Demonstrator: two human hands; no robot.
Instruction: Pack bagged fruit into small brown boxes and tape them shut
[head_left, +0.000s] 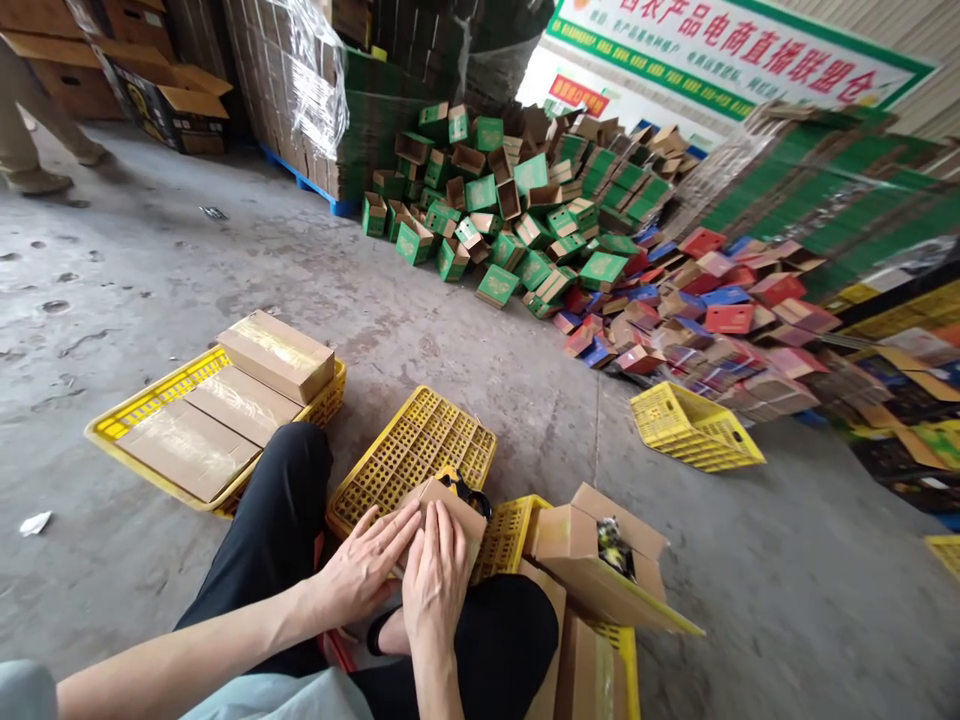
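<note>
1. The left hand (365, 568) lies flat with fingers stretched out, pressing on the top flap of a small brown cardboard box (450, 512); it grips nothing.
2. The right hand (437, 583) lies flat beside it on the same box, fingers straight and pointing away from the person, the two hands touching at the fingertips.
3. The box rests over the person's knees, at the near edge of an upturned yellow plastic crate (409, 455). The hands hide most of it, so its front face cannot be seen.
4. Just behind the box, a small black and yellow object (463, 488) shows; what it is I cannot tell.
5. To the right, an open brown carton with a yellow edge (581, 560) holds something dark, half hidden by its flaps.
6. To the left, a flat yellow tray (131, 415) carries closed brown boxes.
7. Far behind, a heap of green, red and blue small cartons (570, 240) is blurred towards the right.
8. At the top left, another person's leg and shoe (30, 165) are cut off by the frame.
</note>
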